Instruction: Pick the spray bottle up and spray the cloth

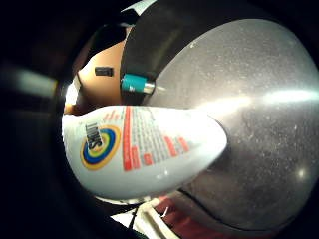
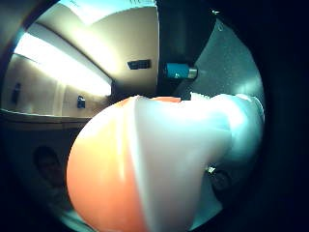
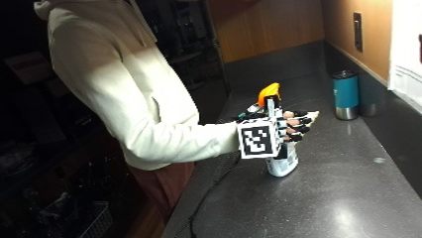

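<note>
Spray bottle (image 3: 282, 163) seen upright, base on or just above dark speckled counter (image 3: 342, 198), neck wrapped by curled fingers of gloved right hand (image 3: 290, 126). Orange trigger head (image 3: 269, 91) above that hand; white labelled body (image 1: 144, 149) below it, close to palm. Teal tumbler (image 3: 344, 95) well beyond hand, near wall.

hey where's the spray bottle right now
In the outside view the spray bottle stands upright on the dark countertop near its front edge, with the right hand wrapped round its neck; the teal tumbler stands apart, farther back by the wall.
</note>
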`<state>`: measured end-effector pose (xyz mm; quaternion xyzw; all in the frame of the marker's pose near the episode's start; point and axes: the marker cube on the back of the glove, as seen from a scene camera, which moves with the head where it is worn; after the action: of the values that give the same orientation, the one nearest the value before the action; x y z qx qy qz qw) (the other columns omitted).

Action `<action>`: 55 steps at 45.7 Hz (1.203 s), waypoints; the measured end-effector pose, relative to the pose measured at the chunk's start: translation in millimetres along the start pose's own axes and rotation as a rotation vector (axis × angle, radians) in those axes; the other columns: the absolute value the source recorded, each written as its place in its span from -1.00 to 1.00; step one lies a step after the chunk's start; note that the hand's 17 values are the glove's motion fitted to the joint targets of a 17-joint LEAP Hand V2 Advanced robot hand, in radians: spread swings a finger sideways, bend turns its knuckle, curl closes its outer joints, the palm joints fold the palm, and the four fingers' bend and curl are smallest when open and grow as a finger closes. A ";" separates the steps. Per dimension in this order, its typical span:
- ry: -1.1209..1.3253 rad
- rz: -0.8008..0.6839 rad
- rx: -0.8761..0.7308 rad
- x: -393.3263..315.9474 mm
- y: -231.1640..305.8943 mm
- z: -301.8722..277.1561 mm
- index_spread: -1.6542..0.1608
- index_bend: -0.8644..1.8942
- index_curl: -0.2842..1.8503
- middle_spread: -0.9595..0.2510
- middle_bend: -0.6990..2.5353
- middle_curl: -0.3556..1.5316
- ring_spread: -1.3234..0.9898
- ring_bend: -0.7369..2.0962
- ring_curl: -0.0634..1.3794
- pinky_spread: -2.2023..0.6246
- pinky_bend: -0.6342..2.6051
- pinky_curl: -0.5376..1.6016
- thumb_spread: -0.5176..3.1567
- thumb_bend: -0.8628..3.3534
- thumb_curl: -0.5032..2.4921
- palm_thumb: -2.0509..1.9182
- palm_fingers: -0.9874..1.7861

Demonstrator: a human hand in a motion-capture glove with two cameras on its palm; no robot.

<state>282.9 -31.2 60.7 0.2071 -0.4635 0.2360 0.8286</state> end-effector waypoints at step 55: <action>0.313 -0.081 -0.081 -29.2 -26.8 38.8 0.63 -0.04 -0.25 0.40 -0.20 -0.10 -0.01 -0.06 -0.32 0.45 -0.45 -0.22 -0.56 -0.61 -0.23 0.51 0.72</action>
<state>259.0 -80.3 50.9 0.1527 -0.3292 0.2128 0.9072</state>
